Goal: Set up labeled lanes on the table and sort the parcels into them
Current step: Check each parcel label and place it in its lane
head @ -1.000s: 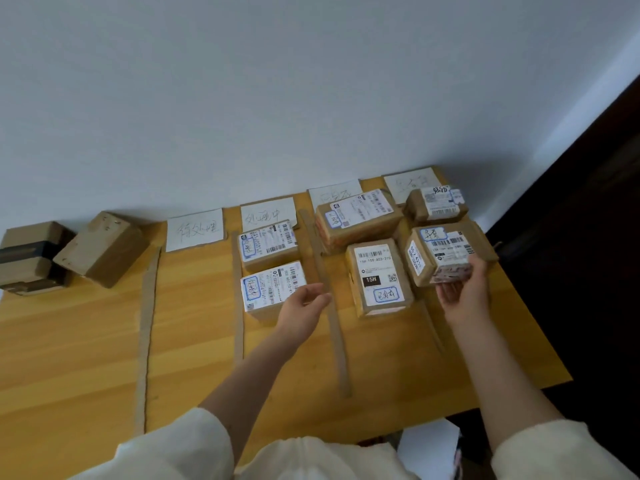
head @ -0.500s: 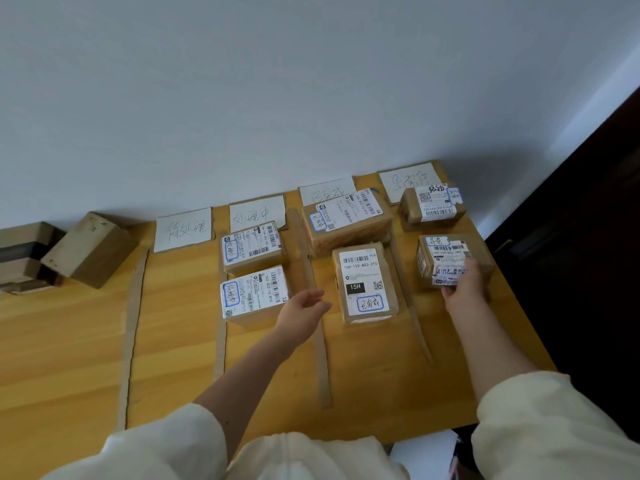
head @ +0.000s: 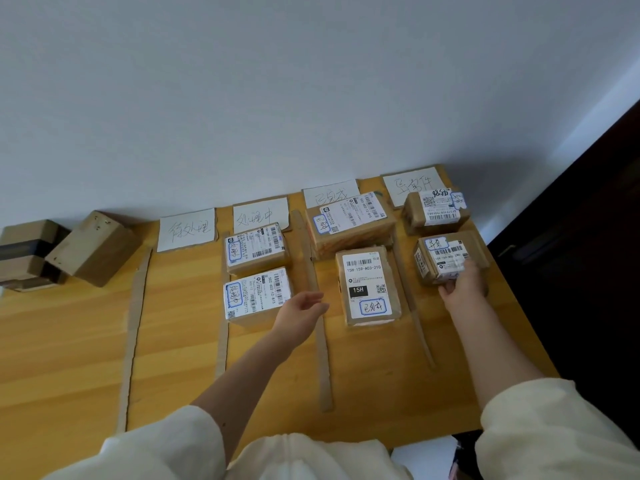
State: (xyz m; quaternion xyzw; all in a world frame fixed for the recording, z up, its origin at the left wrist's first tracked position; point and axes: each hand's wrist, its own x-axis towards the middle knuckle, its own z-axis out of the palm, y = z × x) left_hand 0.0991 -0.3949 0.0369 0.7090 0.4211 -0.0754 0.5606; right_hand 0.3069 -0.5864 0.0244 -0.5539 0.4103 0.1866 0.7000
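Cardboard strips (head: 135,327) split the wooden table (head: 62,358) into lanes, each headed by a handwritten white card (head: 187,230) at the wall. My right hand (head: 462,289) grips the near edge of a small brown parcel (head: 440,258) resting in the rightmost lane, just in front of another parcel (head: 434,211). My left hand (head: 301,315) hovers open and holds nothing, between a labelled parcel (head: 256,296) in the second lane and a 15H parcel (head: 367,285) in the third. The second and third lanes each hold two parcels. The leftmost lane holds none.
Two plain brown boxes (head: 93,247) and a taped stack (head: 24,254) sit at the table's far left by the wall. The table's right edge drops off beside a dark door (head: 571,254). White paper (head: 426,455) shows below the front edge.
My right hand has lowered the small parcel from the air onto the rightmost lane and still holds it. My left hand has stayed open in nearly the same place.
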